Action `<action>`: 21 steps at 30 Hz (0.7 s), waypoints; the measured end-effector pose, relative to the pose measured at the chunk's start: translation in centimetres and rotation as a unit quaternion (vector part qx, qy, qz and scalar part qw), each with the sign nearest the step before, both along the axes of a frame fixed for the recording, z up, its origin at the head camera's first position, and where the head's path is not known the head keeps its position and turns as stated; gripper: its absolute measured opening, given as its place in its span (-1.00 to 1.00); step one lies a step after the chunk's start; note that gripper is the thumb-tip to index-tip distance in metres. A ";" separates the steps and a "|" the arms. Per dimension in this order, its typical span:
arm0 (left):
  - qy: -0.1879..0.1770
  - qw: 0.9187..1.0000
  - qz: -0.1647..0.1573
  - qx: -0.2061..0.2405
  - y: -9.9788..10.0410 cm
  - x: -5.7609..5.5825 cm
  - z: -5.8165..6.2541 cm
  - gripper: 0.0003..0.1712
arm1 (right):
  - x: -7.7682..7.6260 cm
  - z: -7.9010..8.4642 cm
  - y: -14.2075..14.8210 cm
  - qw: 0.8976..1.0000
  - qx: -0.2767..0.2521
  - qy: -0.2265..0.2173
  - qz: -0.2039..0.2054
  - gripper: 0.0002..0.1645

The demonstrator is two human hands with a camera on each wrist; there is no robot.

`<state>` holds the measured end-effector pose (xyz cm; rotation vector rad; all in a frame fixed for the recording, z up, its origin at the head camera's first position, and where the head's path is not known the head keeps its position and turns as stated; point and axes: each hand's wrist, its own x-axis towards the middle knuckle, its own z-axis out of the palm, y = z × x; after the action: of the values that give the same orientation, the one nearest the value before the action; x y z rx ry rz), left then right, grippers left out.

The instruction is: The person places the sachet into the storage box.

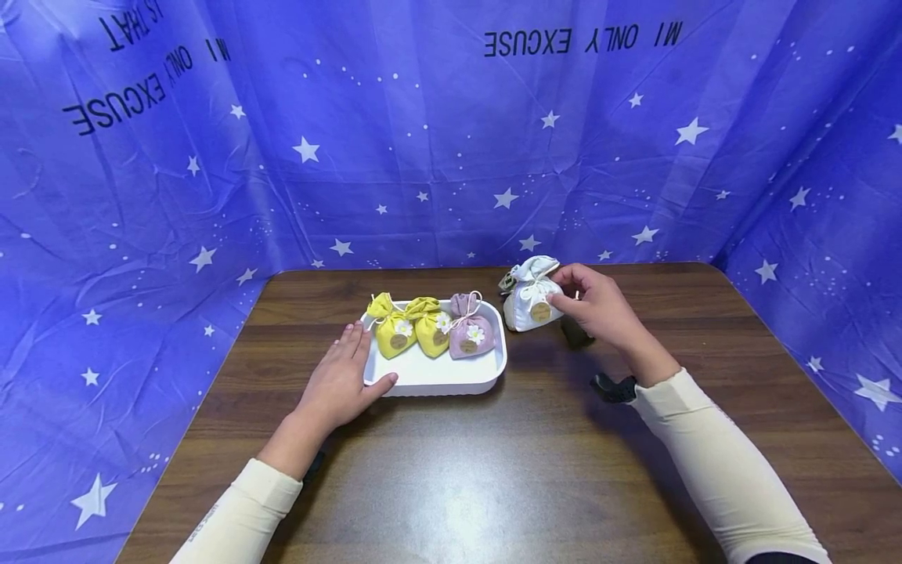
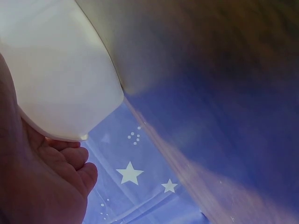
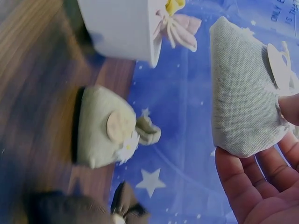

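A white drawstring sachet [image 1: 523,306] with a round tag hangs above the table, gripped between thumb and fingers of my right hand [image 1: 597,307]. In the right wrist view that sachet [image 3: 243,88] is clear of the surface. Behind it a beige-green sachet [image 3: 99,128] with a flower stands on the table. A dark brown sachet [image 3: 70,205] is partly in view near it. My left hand [image 1: 340,381] rests against the left end of a white tray [image 1: 430,387], fingers along its side and thumb at the front. Two yellow sachets [image 1: 391,340] and a lilac sachet [image 1: 463,343] sit in the tray's back half.
The brown wooden table [image 1: 451,478] ends at a blue star-patterned curtain [image 1: 437,157] at the back and both sides. A black wrist strap piece [image 1: 611,388] sits below my right wrist.
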<state>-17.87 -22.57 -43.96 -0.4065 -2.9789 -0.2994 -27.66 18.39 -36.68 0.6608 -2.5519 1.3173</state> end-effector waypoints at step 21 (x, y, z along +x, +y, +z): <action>0.002 1.000 -0.002 -0.003 0.1 0.0 0.2 0.14 | -0.6 0.8 -7.2 0.996 0.011 -0.009 0.083 -0.82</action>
<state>-17.87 -22.50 -43.76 -0.4141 -2.9761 -0.2893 -28.22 11.22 -35.85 0.8856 -2.5771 1.3503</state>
